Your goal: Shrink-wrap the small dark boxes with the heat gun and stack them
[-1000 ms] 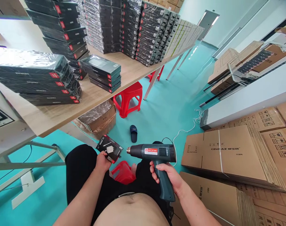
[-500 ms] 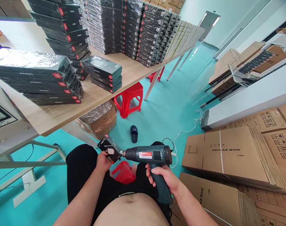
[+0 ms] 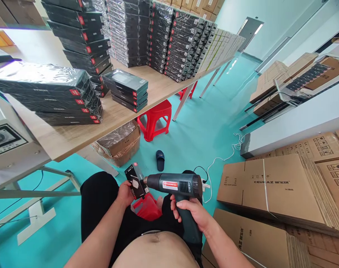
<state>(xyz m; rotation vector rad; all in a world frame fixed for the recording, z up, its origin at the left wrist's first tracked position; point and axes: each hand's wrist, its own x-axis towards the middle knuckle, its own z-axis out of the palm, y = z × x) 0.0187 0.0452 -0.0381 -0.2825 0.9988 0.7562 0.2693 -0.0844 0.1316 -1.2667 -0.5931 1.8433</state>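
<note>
My left hand (image 3: 125, 194) is closed on the lower left side of a small black product box (image 3: 136, 181) with a white item pictured on it and a red corner. The box is tilted above my lap. In my right hand (image 3: 192, 212) is a dark green heat gun (image 3: 173, 184), gripped by its handle. Its metal nozzle (image 3: 145, 181) points left at the box's right edge, touching it or very close; I cannot tell which. Below the box, between my legs, is a red plastic stool (image 3: 147, 207).
On the wooden table (image 3: 108, 124) stand film-wrapped boxes (image 3: 49, 96), a short pile of boxes (image 3: 127, 91) and tall stacks behind. A red stool (image 3: 158, 118), a taped carton (image 3: 122, 143) and a slipper (image 3: 160, 160) are on the floor. Flattened cartons (image 3: 272, 186) lie at right.
The small box has turned more upright and shifted slightly right, its edge still at the nozzle. The heat gun has moved slightly left. The whole view has shifted a little.
</note>
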